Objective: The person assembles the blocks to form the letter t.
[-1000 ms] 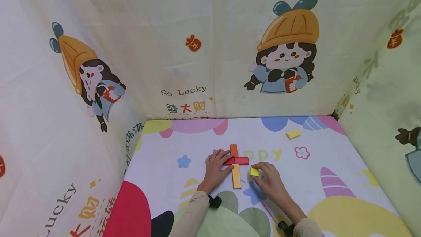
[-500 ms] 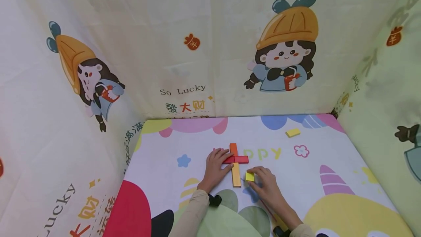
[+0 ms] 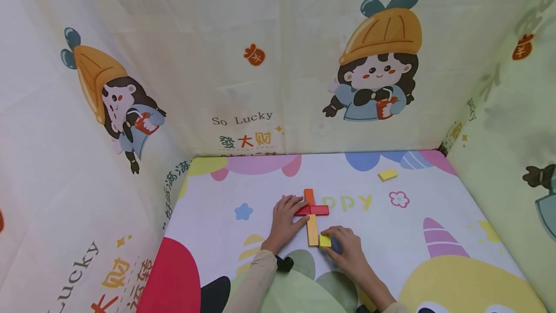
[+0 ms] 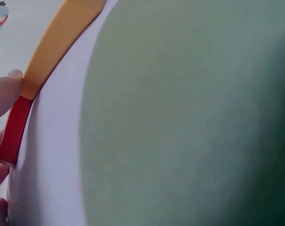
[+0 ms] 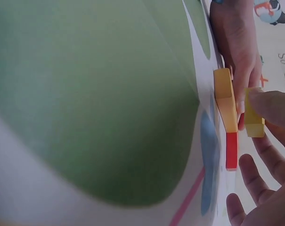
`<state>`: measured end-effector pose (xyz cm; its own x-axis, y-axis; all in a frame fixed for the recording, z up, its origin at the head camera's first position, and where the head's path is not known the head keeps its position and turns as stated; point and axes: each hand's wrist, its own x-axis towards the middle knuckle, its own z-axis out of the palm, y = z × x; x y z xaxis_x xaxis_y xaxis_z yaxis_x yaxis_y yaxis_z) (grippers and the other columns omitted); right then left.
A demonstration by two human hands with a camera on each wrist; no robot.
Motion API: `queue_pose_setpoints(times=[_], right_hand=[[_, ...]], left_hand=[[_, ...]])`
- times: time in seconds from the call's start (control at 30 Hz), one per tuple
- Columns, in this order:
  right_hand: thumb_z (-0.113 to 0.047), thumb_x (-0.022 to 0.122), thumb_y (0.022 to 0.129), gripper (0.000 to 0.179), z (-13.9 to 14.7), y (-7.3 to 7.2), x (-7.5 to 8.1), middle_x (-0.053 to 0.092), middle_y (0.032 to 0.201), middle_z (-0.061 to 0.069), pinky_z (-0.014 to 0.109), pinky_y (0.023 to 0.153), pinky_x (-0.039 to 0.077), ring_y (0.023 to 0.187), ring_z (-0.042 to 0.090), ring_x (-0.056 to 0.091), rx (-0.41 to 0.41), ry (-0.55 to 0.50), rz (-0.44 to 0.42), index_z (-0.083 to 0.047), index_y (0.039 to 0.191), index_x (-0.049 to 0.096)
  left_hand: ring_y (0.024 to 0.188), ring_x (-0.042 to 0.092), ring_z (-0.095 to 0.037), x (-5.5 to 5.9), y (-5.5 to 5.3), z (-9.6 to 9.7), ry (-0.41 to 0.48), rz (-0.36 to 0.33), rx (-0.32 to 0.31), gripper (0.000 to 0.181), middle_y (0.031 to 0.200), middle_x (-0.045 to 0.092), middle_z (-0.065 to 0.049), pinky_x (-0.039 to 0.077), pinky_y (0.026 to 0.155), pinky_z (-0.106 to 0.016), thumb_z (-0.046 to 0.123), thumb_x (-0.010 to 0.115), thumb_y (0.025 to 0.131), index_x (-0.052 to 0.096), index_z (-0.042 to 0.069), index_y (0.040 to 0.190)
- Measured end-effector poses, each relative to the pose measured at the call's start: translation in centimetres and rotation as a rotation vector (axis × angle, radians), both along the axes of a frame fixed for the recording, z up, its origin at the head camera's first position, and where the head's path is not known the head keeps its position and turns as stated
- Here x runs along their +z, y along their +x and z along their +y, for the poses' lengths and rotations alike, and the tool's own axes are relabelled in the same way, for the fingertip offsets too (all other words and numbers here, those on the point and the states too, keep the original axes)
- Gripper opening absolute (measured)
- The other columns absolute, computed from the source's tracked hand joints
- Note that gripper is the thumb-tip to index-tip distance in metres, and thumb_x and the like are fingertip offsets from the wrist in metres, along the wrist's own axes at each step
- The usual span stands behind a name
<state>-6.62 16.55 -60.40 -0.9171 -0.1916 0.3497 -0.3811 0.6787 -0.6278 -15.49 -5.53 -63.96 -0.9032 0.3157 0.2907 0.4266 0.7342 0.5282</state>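
Observation:
My right hand (image 3: 351, 250) pinches a small yellow block (image 3: 325, 240) between thumb and fingers. In the head view this block overlaps the right side of the near end of a light-orange block (image 3: 312, 231); in the right wrist view the yellow block (image 5: 254, 115) appears raised, with the thumb across it. My left hand (image 3: 286, 221) rests at the crossing of the blocks, thumb by the top of the light-orange block and fingers on the red blocks (image 3: 319, 210). An orange block (image 3: 308, 196) points away from the crossing. Left fingers partly cover the left red block.
Another yellow block (image 3: 387, 175) lies alone toward the back right of the printed tabletop (image 3: 269, 182). Patterned cloth walls (image 3: 278, 62) stand at the back and both sides.
My right hand has carried the yellow block left and toward me, up to the near end of the light-orange block. My left hand has stayed in place.

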Motion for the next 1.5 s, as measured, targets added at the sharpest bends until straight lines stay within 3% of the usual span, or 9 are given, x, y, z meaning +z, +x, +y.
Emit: queue_pose_setpoints(times=[0.2, 0.5, 0.67, 1.0, 1.17, 1.27, 1.5], right_hand=[[-0.010, 0.092, 0.076, 0.042, -0.2, 0.6, 0.2, 0.073, 0.114, -0.007, 0.059, 0.097, 0.043, 0.115, 0.026, 0.063, -0.025, 0.009, -0.170, -0.028, 0.109, 0.073], [-0.005, 0.094, 0.070, 0.050, -0.2, 1.6, 0.5, 0.075, 0.110, -0.009, 0.045, 0.090, 0.042, 0.106, 0.019, 0.062, 0.007, 0.017, -0.089, -0.022, 0.111, 0.073], [-0.001, 0.094, 0.066, 0.058, -0.4, 2.1, 0.2, 0.074, 0.105, -0.012, 0.046, 0.091, 0.040, 0.104, 0.018, 0.060, 0.016, 0.009, -0.044, -0.018, 0.117, 0.071], [0.004, 0.092, 0.070, 0.067, -0.7, 2.3, -0.3, 0.076, 0.108, -0.016, 0.055, 0.102, 0.032, 0.115, 0.020, 0.058, 0.009, -0.014, -0.159, -0.015, 0.129, 0.068], [-0.005, 0.092, 0.075, 0.062, -0.6, 2.5, -0.3, 0.074, 0.119, -0.009, 0.056, 0.105, 0.034, 0.118, 0.023, 0.057, 0.007, 0.038, -0.202, -0.017, 0.130, 0.067], [-0.016, 0.093, 0.075, 0.058, -0.5, 2.6, -0.5, 0.071, 0.123, 0.000, 0.057, 0.104, 0.040, 0.119, 0.027, 0.058, 0.001, 0.115, -0.174, -0.016, 0.127, 0.068], [-0.038, 0.093, 0.076, 0.052, -0.7, 3.2, -1.0, 0.067, 0.115, 0.001, 0.055, 0.100, 0.045, 0.116, 0.028, 0.056, -0.089, 0.279, -0.153, -0.018, 0.117, 0.068]], left_hand=[[0.148, 0.043, -0.028, 0.0, 0.1, -0.1, -0.015, 0.019, 0.002, 0.048, 0.153, 0.059, 0.002, 0.031, 0.119, -0.063, 0.045, 0.068, 0.099, 0.063, 0.030, 0.144], [0.147, 0.044, -0.030, 0.2, 0.1, 0.0, -0.009, 0.035, -0.003, 0.047, 0.152, 0.059, 0.000, 0.031, 0.118, -0.063, 0.043, 0.068, 0.100, 0.063, 0.029, 0.144], [0.147, 0.045, -0.032, 0.4, 0.2, 0.1, 0.006, 0.043, -0.007, 0.047, 0.151, 0.060, -0.001, 0.031, 0.117, -0.064, 0.042, 0.069, 0.099, 0.064, 0.028, 0.143], [0.148, 0.043, -0.031, 0.8, 0.1, 0.1, 0.016, 0.001, -0.005, 0.047, 0.152, 0.059, -0.001, 0.028, 0.120, -0.063, 0.041, 0.070, 0.099, 0.063, 0.027, 0.144], [0.150, 0.041, -0.031, 0.6, 0.0, 0.1, 0.011, -0.027, -0.002, 0.048, 0.154, 0.058, 0.000, 0.026, 0.122, -0.063, 0.042, 0.068, 0.099, 0.062, 0.028, 0.145], [0.151, 0.040, -0.030, 0.5, 0.0, 0.1, 0.008, -0.033, 0.000, 0.047, 0.155, 0.057, 0.000, 0.025, 0.123, -0.062, 0.043, 0.067, 0.100, 0.062, 0.029, 0.145], [0.149, 0.043, -0.033, 0.8, 0.2, 0.2, 0.025, -0.006, -0.009, 0.047, 0.153, 0.059, -0.003, 0.027, 0.121, -0.064, 0.040, 0.069, 0.100, 0.064, 0.025, 0.144]])
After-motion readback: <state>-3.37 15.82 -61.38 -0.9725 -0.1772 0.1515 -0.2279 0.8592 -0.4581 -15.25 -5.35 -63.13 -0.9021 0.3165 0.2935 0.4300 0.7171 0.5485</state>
